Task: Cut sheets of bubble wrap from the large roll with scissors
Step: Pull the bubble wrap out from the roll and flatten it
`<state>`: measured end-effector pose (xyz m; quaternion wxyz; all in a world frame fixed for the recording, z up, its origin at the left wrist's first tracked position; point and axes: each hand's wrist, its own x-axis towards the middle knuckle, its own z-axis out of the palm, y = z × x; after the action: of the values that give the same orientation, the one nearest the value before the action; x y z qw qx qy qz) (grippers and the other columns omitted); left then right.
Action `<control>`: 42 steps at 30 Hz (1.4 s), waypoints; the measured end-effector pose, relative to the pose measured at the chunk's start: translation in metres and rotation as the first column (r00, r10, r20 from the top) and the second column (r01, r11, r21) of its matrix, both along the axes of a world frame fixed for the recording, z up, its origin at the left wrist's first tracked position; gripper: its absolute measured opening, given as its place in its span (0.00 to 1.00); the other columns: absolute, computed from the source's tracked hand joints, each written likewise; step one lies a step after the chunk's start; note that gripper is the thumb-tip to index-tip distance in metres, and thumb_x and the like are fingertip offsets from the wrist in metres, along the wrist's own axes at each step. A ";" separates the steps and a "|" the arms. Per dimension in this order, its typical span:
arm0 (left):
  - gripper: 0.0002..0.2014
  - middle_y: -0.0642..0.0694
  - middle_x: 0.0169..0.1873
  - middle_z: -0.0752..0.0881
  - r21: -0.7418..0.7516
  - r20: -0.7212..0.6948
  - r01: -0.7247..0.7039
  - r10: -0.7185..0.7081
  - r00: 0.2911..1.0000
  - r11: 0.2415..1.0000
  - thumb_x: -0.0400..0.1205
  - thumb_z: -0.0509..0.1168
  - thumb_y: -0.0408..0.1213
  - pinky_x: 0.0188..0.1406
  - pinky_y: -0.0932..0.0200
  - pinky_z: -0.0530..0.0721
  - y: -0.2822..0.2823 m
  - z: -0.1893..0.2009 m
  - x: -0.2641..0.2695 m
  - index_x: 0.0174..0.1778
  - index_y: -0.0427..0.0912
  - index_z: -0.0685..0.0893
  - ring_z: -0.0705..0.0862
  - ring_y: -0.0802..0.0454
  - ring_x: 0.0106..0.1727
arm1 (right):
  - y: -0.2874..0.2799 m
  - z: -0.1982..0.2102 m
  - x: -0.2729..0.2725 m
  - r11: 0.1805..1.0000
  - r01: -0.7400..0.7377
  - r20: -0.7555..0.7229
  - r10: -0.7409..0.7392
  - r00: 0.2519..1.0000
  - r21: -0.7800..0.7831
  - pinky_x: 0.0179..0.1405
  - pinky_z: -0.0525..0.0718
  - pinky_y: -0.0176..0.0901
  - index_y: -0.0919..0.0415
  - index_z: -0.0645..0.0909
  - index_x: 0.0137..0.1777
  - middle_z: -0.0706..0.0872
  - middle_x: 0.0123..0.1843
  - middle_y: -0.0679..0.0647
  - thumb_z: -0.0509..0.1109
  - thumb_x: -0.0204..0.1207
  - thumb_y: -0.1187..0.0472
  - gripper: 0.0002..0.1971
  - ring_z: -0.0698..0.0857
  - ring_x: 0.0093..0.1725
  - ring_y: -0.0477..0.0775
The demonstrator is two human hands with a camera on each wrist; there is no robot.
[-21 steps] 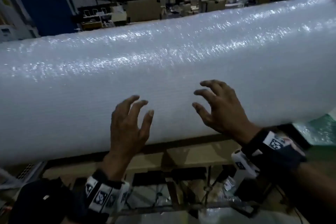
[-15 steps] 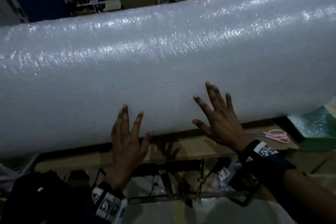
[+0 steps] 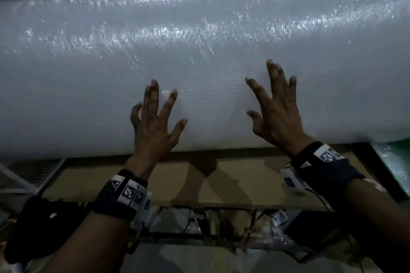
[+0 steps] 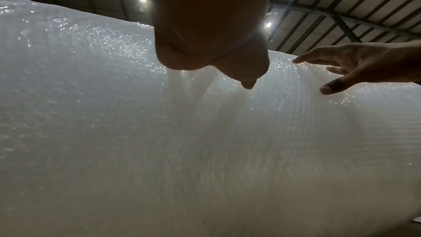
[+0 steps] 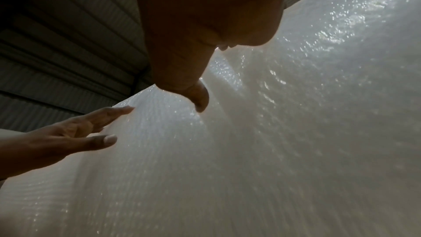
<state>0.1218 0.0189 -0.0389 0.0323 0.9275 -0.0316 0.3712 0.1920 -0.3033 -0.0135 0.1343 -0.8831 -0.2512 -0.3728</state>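
While both hands lie spread on the near face of the bubble wrap roll (image 3: 199,55), which rests lengthwise on the cardboard-topped bench (image 3: 233,184), left hand (image 3: 155,126) and right hand (image 3: 277,113) sit apart, fingers splayed, gripping nothing. Best practice, I'd judge: even pressure from both palms so the roll turns squarely. No scissors in sight.

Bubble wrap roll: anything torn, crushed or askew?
Nothing stands out. The bubble wrap roll lies whole across the wooden bench, with no tear or loose flap showing. The left hand and right hand rest spread on its front. No scissors are in view.
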 end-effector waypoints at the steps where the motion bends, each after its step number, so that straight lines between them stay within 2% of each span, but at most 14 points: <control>1: 0.39 0.39 0.94 0.45 0.014 0.005 0.002 -0.002 1.000 1.000 0.89 0.60 0.63 0.84 0.33 0.58 0.003 0.005 0.009 0.94 0.55 0.57 0.45 0.43 0.94 | 0.002 -0.002 0.003 0.999 -0.002 0.040 0.000 0.999 0.054 0.89 0.52 0.73 0.56 0.71 0.86 0.55 0.91 0.71 0.77 0.76 0.58 0.37 0.54 0.91 0.73; 3: 0.39 0.38 0.94 0.45 0.041 0.020 0.006 -0.007 1.000 0.999 0.89 0.59 0.64 0.84 0.33 0.57 0.010 0.014 0.028 0.94 0.56 0.54 0.44 0.43 0.94 | 0.010 -0.016 0.005 0.987 -0.002 0.172 -0.026 0.985 0.158 0.80 0.68 0.65 0.60 0.82 0.76 0.72 0.81 0.72 0.75 0.78 0.60 0.25 0.71 0.81 0.75; 5: 0.40 0.36 0.93 0.45 0.070 0.040 0.010 -0.013 0.999 0.998 0.90 0.57 0.66 0.84 0.32 0.57 0.015 0.022 0.048 0.94 0.55 0.52 0.44 0.42 0.94 | 0.020 -0.047 0.000 0.984 -0.014 0.220 -0.026 0.975 0.178 0.64 0.75 0.61 0.62 0.88 0.65 0.82 0.68 0.69 0.76 0.79 0.60 0.16 0.81 0.66 0.73; 7: 0.44 0.34 0.93 0.45 0.097 0.043 0.019 -0.023 0.999 0.995 0.88 0.54 0.71 0.84 0.31 0.56 0.021 0.032 0.067 0.95 0.54 0.49 0.43 0.40 0.94 | 0.031 -0.089 0.001 0.992 -0.058 0.098 0.047 0.994 0.109 0.55 0.78 0.60 0.61 0.89 0.59 0.84 0.61 0.63 0.75 0.78 0.58 0.12 0.84 0.58 0.71; 9: 0.56 0.32 0.92 0.43 0.128 -0.014 0.026 -0.024 1.000 0.991 0.78 0.54 0.83 0.85 0.29 0.53 0.026 0.045 0.088 0.95 0.53 0.46 0.41 0.36 0.94 | 0.042 -0.127 0.006 0.998 -0.069 -0.107 0.069 0.992 0.005 0.50 0.81 0.58 0.59 0.88 0.57 0.83 0.56 0.58 0.72 0.79 0.52 0.13 0.84 0.54 0.72; 11: 0.66 0.30 0.92 0.41 0.155 -0.048 0.021 -0.014 0.999 0.988 0.68 0.54 0.91 0.86 0.28 0.50 0.031 0.057 0.109 0.95 0.53 0.43 0.40 0.32 0.93 | 0.054 -0.147 0.015 0.998 -0.065 -0.219 0.060 0.974 -0.017 0.53 0.83 0.60 0.57 0.88 0.60 0.83 0.58 0.57 0.70 0.81 0.48 0.16 0.85 0.57 0.72; 13: 0.68 0.29 0.92 0.43 0.149 -0.038 0.027 -0.021 0.999 0.988 0.65 0.56 0.92 0.86 0.30 0.46 0.038 0.071 0.131 0.94 0.55 0.43 0.41 0.30 0.93 | 0.070 -0.132 0.027 0.998 -0.025 -0.167 0.033 0.985 0.051 0.62 0.82 0.64 0.59 0.88 0.65 0.85 0.68 0.60 0.75 0.80 0.50 0.18 0.84 0.65 0.71; 16: 0.66 0.29 0.90 0.52 0.163 -0.019 0.048 -0.045 0.999 0.985 0.65 0.57 0.91 0.86 0.31 0.48 0.047 0.094 0.163 0.94 0.57 0.46 0.48 0.29 0.91 | 0.092 -0.068 0.052 0.977 0.010 0.039 -0.019 0.999 0.215 0.72 0.78 0.66 0.62 0.87 0.69 0.79 0.76 0.68 0.81 0.78 0.52 0.23 0.79 0.74 0.71; 18: 0.65 0.30 0.90 0.54 0.177 -0.018 0.064 -0.061 0.998 0.982 0.67 0.55 0.91 0.87 0.30 0.49 0.051 0.106 0.184 0.94 0.56 0.48 0.49 0.29 0.92 | 0.099 -0.027 0.077 0.975 0.022 0.122 -0.050 0.991 0.223 0.77 0.73 0.68 0.61 0.85 0.74 0.73 0.82 0.70 0.79 0.80 0.49 0.26 0.73 0.81 0.72; 22: 0.58 0.32 0.92 0.40 0.148 -0.019 0.096 -0.094 0.995 0.984 0.75 0.48 0.87 0.87 0.22 0.44 0.053 0.114 0.217 0.94 0.56 0.43 0.38 0.32 0.93 | 0.113 0.015 0.137 0.990 0.133 0.033 -0.135 0.990 0.055 0.86 0.59 0.72 0.50 0.68 0.89 0.55 0.94 0.61 0.64 0.86 0.35 0.35 0.56 0.92 0.66; 28: 0.55 0.34 0.92 0.34 0.065 -0.018 0.060 -0.059 0.998 0.996 0.78 0.52 0.84 0.85 0.17 0.43 0.068 0.073 0.232 0.94 0.56 0.42 0.34 0.35 0.93 | 0.125 0.051 0.220 0.985 0.173 -0.005 -0.173 0.985 -0.028 0.89 0.49 0.74 0.41 0.51 0.93 0.43 0.95 0.53 0.52 0.86 0.29 0.39 0.43 0.94 0.58; 34: 0.57 0.39 0.92 0.33 0.067 -0.055 0.019 -0.015 0.998 0.998 0.76 0.53 0.85 0.86 0.20 0.42 0.103 0.077 0.294 0.94 0.58 0.41 0.34 0.40 0.93 | 0.150 0.095 0.307 0.979 0.199 -0.107 -0.201 0.974 -0.034 0.89 0.42 0.76 0.41 0.48 0.93 0.43 0.95 0.56 0.43 0.86 0.28 0.38 0.42 0.94 0.61; 37: 0.60 0.41 0.92 0.31 0.049 -0.091 -0.020 0.025 0.996 0.999 0.72 0.55 0.87 0.87 0.22 0.38 0.108 0.090 0.330 0.93 0.61 0.38 0.31 0.42 0.92 | 0.160 0.105 0.334 0.982 0.186 -0.154 -0.189 0.970 -0.036 0.88 0.40 0.77 0.43 0.48 0.93 0.43 0.95 0.58 0.46 0.86 0.26 0.40 0.42 0.93 0.63; 42: 0.54 0.41 0.92 0.33 -0.042 -0.129 -0.084 0.078 0.989 0.996 0.75 0.53 0.84 0.86 0.23 0.35 0.109 0.114 0.389 0.93 0.64 0.41 0.32 0.41 0.93 | 0.171 0.096 0.367 0.983 0.130 -0.133 -0.147 0.980 -0.131 0.87 0.39 0.78 0.42 0.46 0.93 0.40 0.95 0.59 0.55 0.72 0.15 0.55 0.40 0.93 0.67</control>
<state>0.5105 0.1284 0.0753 0.0410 0.9487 0.0168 0.3132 0.5587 -0.1324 0.0830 0.0716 -0.9293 -0.2011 -0.3015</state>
